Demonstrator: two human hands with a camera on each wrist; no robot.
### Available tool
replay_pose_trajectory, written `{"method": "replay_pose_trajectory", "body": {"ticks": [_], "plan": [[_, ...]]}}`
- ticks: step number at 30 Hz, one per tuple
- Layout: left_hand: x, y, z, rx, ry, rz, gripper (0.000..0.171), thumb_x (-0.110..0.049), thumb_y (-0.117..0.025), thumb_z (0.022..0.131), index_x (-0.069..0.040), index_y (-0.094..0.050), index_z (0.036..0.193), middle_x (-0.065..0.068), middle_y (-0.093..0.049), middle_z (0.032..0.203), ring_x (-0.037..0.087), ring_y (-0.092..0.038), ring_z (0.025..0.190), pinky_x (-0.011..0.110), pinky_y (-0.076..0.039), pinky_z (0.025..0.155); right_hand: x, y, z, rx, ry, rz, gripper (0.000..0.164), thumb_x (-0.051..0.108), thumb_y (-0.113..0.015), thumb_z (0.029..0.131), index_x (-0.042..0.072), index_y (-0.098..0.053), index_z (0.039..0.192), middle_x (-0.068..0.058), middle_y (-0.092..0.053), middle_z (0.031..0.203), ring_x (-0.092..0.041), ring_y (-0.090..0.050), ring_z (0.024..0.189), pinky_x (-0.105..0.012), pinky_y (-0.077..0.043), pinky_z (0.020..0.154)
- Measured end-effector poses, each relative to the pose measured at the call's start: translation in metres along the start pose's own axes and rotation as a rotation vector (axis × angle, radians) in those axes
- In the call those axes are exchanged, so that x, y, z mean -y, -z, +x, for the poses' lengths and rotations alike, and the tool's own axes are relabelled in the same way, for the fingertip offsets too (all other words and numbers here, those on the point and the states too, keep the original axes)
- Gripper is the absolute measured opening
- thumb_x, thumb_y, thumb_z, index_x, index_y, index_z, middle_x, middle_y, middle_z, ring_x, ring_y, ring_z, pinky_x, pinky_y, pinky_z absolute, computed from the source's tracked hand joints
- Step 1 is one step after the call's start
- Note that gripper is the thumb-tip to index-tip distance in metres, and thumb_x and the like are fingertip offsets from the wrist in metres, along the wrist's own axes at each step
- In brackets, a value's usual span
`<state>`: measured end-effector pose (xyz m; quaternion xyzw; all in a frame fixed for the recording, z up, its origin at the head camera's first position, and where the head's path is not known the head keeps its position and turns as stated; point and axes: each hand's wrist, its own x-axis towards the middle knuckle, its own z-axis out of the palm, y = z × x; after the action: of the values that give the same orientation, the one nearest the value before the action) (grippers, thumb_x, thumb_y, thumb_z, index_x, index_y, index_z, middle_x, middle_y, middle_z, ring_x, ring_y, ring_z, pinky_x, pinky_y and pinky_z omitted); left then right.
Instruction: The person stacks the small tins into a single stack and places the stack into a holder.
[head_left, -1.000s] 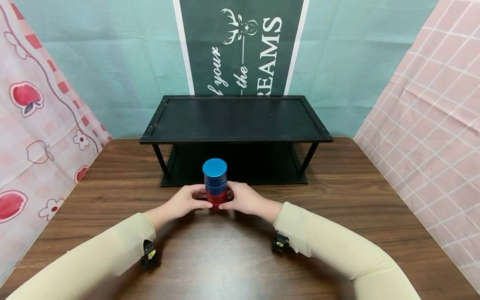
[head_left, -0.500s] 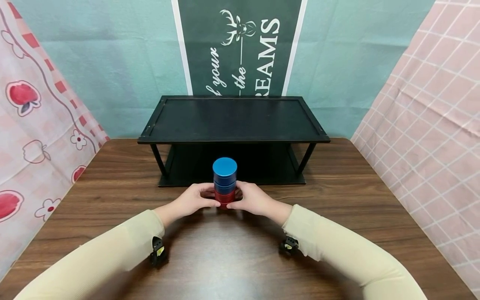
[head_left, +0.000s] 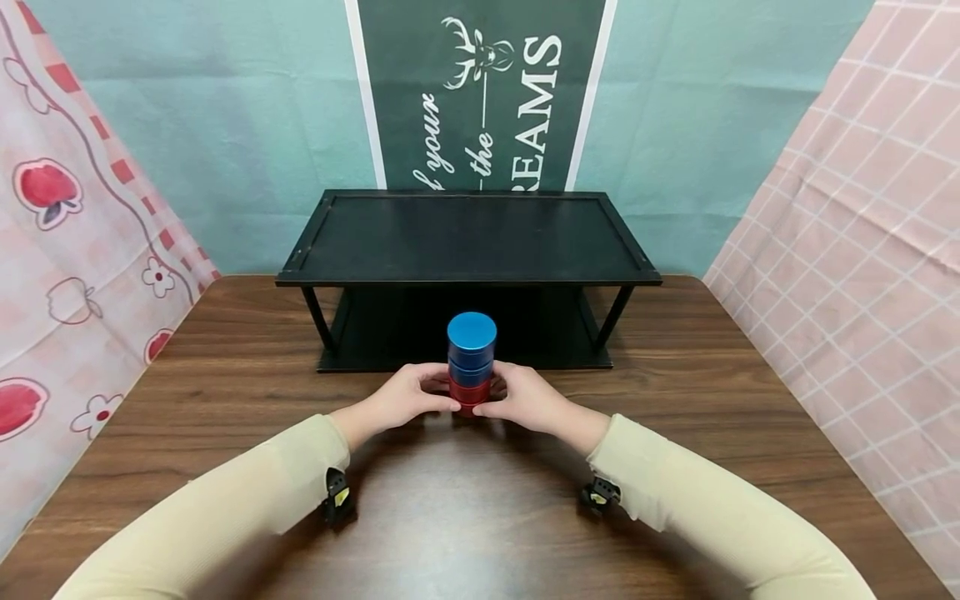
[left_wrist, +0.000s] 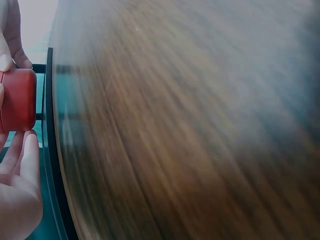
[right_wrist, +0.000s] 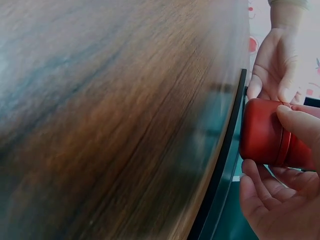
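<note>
A blue lidded canister (head_left: 472, 340) stands upright on a red canister (head_left: 470, 394), the two forming one stack in front of the black rack. From the left, my left hand (head_left: 408, 397) grips the red canister, thumb at the front and fingers round behind. My right hand (head_left: 531, 400) holds the same canister from the other side. In the right wrist view the red canister (right_wrist: 265, 131) shows its rounded bottom edge and a seam, with my right thumb (right_wrist: 300, 122) across it. The left wrist view catches only the red canister's lower end (left_wrist: 21, 100).
Right behind the stack is a black two-tier rack (head_left: 468, 237), its lower shelf (head_left: 543, 333) close to the canisters. The wooden table (head_left: 465, 517) reaches toward me. Patterned cloths hang left (head_left: 90, 250) and right (head_left: 847, 250), a teal cloth (head_left: 262, 125) behind.
Both hands have shifted steadily to the right, carrying the blue and red stack from left of the rack's middle to about its middle. The grip looks the same.
</note>
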<state>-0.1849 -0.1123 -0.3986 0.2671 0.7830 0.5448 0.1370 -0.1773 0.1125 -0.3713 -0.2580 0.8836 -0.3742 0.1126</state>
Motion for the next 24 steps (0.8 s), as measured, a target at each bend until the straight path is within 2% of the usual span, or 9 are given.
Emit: {"method": "replay_pose_trajectory", "body": {"ticks": [16,24], "plan": [[-0.014,-0.007,0.012,-0.011,-0.006,-0.014,0.046,-0.014,-0.072,0.082,-0.005,-0.058,0.124,0.009,-0.063,0.116,0.02,-0.06,0.104,0.04,-0.045,0.092,-0.005,0.014,-0.01,-0.056,0.029,-0.004,0.048,0.022,-0.075,0.08,0.008,-0.056,0.121,-0.003,-0.064,0.106,-0.016,-0.061,0.092,-0.035,-0.05,0.081],[-0.025,-0.007,0.017,-0.033,0.006,-0.016,0.046,-0.015,-0.073,0.081,-0.006,-0.059,0.124,0.008,-0.064,0.115,0.02,-0.061,0.103,0.039,-0.045,0.092,-0.001,0.022,-0.015,-0.085,0.042,0.031,0.05,0.021,-0.075,0.08,0.008,-0.054,0.124,-0.006,-0.063,0.114,-0.019,-0.061,0.096,-0.039,-0.05,0.083]]}}
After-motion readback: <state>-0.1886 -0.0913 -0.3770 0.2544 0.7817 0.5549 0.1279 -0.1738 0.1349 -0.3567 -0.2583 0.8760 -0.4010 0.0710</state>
